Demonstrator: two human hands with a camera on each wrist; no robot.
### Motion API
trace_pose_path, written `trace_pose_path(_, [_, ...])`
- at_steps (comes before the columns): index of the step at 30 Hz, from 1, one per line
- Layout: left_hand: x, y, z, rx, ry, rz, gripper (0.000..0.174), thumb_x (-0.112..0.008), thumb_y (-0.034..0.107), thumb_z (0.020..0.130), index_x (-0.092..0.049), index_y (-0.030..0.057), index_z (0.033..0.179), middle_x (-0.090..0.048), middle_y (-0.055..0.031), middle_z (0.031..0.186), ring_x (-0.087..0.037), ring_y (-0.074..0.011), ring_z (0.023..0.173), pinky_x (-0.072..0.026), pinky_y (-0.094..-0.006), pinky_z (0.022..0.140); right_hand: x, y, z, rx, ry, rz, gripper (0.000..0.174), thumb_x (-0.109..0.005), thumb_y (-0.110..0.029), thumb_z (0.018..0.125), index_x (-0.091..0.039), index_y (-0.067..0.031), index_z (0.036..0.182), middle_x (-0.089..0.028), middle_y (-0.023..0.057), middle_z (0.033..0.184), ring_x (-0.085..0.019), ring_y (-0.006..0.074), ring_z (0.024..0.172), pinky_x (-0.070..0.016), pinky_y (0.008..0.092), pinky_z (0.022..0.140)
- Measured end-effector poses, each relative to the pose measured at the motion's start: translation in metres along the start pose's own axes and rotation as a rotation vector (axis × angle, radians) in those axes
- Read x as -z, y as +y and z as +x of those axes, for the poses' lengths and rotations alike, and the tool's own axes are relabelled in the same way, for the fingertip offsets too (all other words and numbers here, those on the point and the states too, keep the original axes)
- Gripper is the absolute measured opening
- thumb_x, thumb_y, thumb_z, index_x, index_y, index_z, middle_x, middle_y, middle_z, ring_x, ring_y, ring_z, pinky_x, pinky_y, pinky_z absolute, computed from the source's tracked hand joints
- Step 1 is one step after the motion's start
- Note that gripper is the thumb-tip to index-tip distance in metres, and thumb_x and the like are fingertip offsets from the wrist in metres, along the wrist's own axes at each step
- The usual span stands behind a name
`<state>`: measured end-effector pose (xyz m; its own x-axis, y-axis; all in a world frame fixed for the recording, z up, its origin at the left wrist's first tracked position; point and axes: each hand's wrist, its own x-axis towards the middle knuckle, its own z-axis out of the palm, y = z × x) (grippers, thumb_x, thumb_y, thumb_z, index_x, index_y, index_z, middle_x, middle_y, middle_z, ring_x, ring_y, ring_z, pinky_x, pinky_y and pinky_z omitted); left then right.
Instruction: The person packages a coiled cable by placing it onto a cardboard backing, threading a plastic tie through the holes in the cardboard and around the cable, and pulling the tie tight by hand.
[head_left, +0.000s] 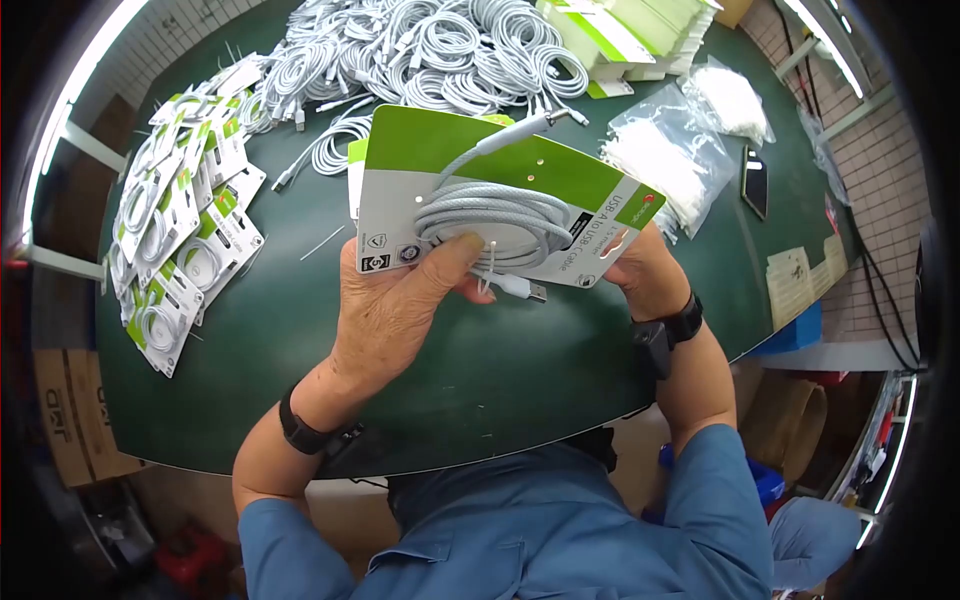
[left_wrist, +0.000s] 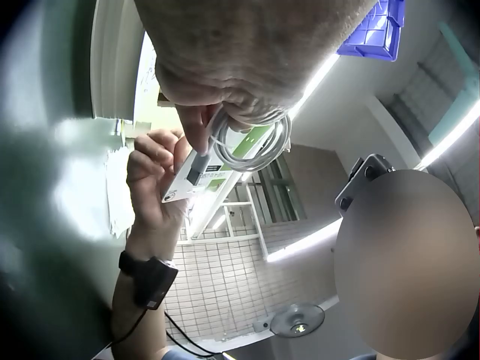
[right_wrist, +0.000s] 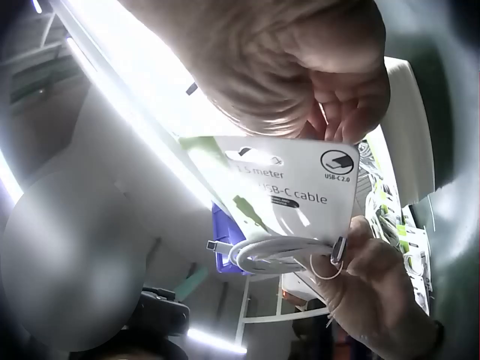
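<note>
A green, white and grey packaging card (head_left: 590, 215) marked as a USB A to USB C cable is held up over the table, tilted. On its face lies a coiled grey-white braided USB cable (head_left: 545, 225), bound near the USB-A plug (head_left: 522, 288) by a thin white tie (head_left: 490, 262). My left hand (head_left: 385, 315) grips the card's left part, thumb pressed on the coil and fingers behind. At the right end, my right hand (head_left: 645, 270) holds the card's edge, its fingers (left_wrist: 150, 154) curled and partly hidden behind the card in the head view.
Loose coiled cables (head_left: 430, 50) are heaped at the back. Carded cables (head_left: 165, 230) pile up on the left. Back right are stacked cards (head_left: 630, 40), plastic bags of white ties (head_left: 665, 150) and a phone (head_left: 755, 183). The green table's (head_left: 520, 400) front edge lies close to the person.
</note>
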<state>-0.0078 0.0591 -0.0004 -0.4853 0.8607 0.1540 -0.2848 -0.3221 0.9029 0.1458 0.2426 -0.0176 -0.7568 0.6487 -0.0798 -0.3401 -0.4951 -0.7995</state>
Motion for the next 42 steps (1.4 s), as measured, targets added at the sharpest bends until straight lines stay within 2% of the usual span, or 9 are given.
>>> trace_pose_path(5, [0.006,0.003,0.005,-0.07,0.097,0.037,0.03,-0.075,0.009,0.103,-0.068,-0.0032,0.129,-0.077,-0.0125,0.113,-0.074,-0.0183,0.092,-0.0652,-0.0328,0.065,0.006,-0.007,0.015,0.202,-0.189,-0.206,0.012,-0.07,-0.006,0.104,-0.07,0.0003,0.114,-0.074,0.0057,0.107,-0.067,0.0116,0.087,-0.0574,0.0272,0.077])
trace_pose_path(8, [0.007,0.005,0.011,-0.069,0.201,-0.021,0.031,-0.076,0.01,0.103,-0.068,-0.0016,0.13,-0.076,-0.0111,0.112,-0.074,-0.0179,0.09,-0.0647,-0.0321,0.064,0.005,-0.012,0.018,0.594,0.222,-0.799,0.018,-0.077,-0.005,0.098,-0.069,0.0007,0.113,-0.073,0.0099,0.104,-0.066,0.0181,0.083,-0.0545,0.0309,0.073])
trace_pose_path(9, [0.006,0.004,0.012,-0.062,0.253,-0.056,0.031,-0.076,0.011,0.102,-0.068,-0.0009,0.13,-0.076,-0.0104,0.112,-0.074,-0.0177,0.09,-0.0644,-0.0317,0.064,0.002,-0.013,0.018,0.597,0.204,-0.811,0.018,-0.077,-0.005,0.098,-0.069,0.0007,0.113,-0.073,0.0099,0.104,-0.066,0.0181,0.083,-0.0545,0.0309,0.073])
trace_pose_path(11, [0.01,-0.001,0.013,-0.041,0.266,-0.08,0.03,-0.076,0.011,0.102,-0.068,0.0001,0.129,-0.076,-0.0099,0.112,-0.074,-0.0174,0.089,-0.0642,-0.0316,0.064,-0.01,-0.013,0.011,1.221,-0.131,-1.184,0.019,-0.08,0.005,0.09,-0.071,-0.0011,0.106,-0.073,0.0105,0.096,-0.064,0.0194,0.077,-0.0528,0.0327,0.068])
trace_pose_path(13, [0.013,-0.006,0.013,0.03,0.26,-0.099,0.029,-0.076,0.012,0.103,-0.068,0.002,0.129,-0.076,-0.0088,0.111,-0.074,-0.0166,0.089,-0.0639,-0.0313,0.064,-0.026,-0.007,0.005,1.4,-0.294,-1.253,0.029,-0.086,0.006,0.079,-0.074,-0.0041,0.103,-0.072,0.0087,0.094,-0.062,0.0212,0.074,-0.0503,0.0317,0.064])
trace_pose_path(18, [0.012,-0.013,0.011,0.05,0.28,-0.101,0.028,-0.076,0.012,0.103,-0.068,0.0021,0.128,-0.076,-0.0085,0.111,-0.074,-0.0154,0.089,-0.0635,-0.0304,0.067,-0.04,0.003,-0.007,1.34,-0.382,-1.42,0.036,-0.091,0.003,0.07,-0.078,-0.0073,0.103,-0.072,0.0058,0.093,-0.063,0.0228,0.075,-0.051,0.0327,0.064])
trace_pose_path(21, [0.01,-0.012,0.01,0.069,0.252,-0.107,0.028,-0.076,0.014,0.103,-0.068,0.0014,0.127,-0.076,-0.0088,0.11,-0.074,-0.0156,0.088,-0.0629,-0.0291,0.068,-0.04,0.006,-0.006,1.201,-0.356,-1.464,0.039,-0.094,-0.001,0.067,-0.08,-0.0091,0.103,-0.073,0.0034,0.094,-0.063,0.022,0.077,-0.0518,0.0345,0.065])
trace_pose_path(37, [0.015,-0.016,0.011,0.18,0.216,-0.089,0.035,-0.075,0.01,0.101,-0.064,0.0011,0.133,-0.075,-0.0096,0.114,-0.074,-0.0169,0.092,-0.0632,-0.0299,0.068,-0.021,0.013,0.008,0.861,-0.489,-1.198,0.032,-0.092,-0.004,0.074,-0.085,-0.0123,0.104,-0.071,0.0021,0.088,-0.063,0.02,0.079,-0.05,0.0326,0.071])
trace_pose_path(42, [0.014,-0.017,0.011,0.205,0.228,-0.071,0.035,-0.075,0.009,0.1,-0.064,0.0009,0.133,-0.075,-0.0097,0.113,-0.074,-0.0171,0.092,-0.0634,-0.0304,0.067,-0.019,0.012,0.009,0.861,-0.522,-1.227,0.03,-0.092,-0.005,0.075,-0.085,-0.013,0.103,-0.07,0.0019,0.087,-0.064,0.02,0.079,-0.0505,0.0332,0.071])
